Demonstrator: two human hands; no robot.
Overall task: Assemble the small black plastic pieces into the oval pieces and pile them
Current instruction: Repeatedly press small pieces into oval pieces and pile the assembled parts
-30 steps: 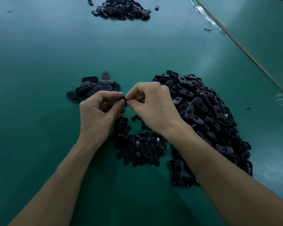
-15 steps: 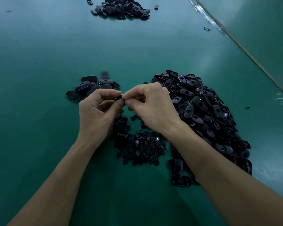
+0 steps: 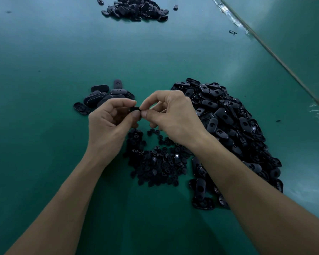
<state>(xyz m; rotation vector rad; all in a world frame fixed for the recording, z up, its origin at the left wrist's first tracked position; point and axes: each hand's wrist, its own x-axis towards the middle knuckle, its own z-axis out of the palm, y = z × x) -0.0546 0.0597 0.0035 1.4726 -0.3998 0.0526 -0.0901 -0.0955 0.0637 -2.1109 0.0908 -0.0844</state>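
Note:
My left hand (image 3: pixel 110 122) and my right hand (image 3: pixel 173 116) meet fingertip to fingertip above the green table, both pinching one black piece (image 3: pixel 135 108), mostly hidden by the fingers. Below the hands lies a heap of small black plastic pieces (image 3: pixel 155 162). A large heap of black oval pieces (image 3: pixel 228 126) spreads to the right, partly under my right forearm. To the left, behind my left hand, sits a small pile of oval pieces (image 3: pixel 103 96).
Another pile of black oval pieces (image 3: pixel 136 9) lies at the far edge of the green table (image 3: pixel 44 70), with stray pieces beside it. A seam with a clear strip (image 3: pixel 265 46) runs diagonally at the right. A small black scrap (image 3: pixel 232 32) lies near it.
Both hands have shifted slightly left and stay pinched together on the black piece. The heaps have not moved.

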